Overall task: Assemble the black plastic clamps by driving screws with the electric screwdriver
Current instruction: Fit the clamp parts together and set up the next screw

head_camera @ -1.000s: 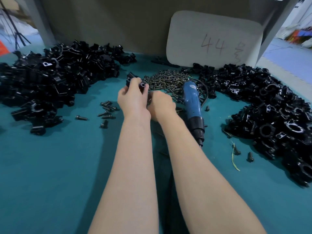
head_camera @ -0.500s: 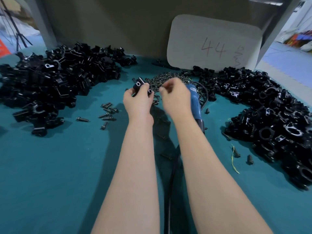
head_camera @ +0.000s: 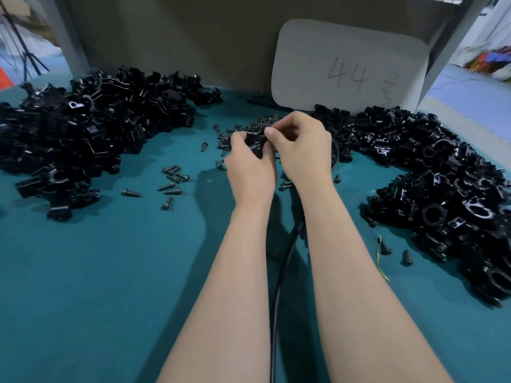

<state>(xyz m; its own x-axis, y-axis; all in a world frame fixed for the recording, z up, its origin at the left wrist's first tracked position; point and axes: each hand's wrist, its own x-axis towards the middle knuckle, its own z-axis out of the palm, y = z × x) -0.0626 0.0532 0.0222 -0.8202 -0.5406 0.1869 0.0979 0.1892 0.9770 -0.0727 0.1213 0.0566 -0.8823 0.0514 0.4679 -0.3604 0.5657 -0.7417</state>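
Looks like screw-seating time: gripping a clamp [head_camera: 253, 140] in the left hand [head_camera: 249, 168] just above the screw pile [head_camera: 262, 121] on the counter [head_camera: 110, 272], pinching its top with the right hand [head_camera: 304, 150]. Next up, probably grabbing the screwdriver, out of sight.

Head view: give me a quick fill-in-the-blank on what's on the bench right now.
The white board reads ___.
The left hand grips one black ___, close against the right hand.
The black cable runs between the two ___.
Missing: 44; clamp; forearms.
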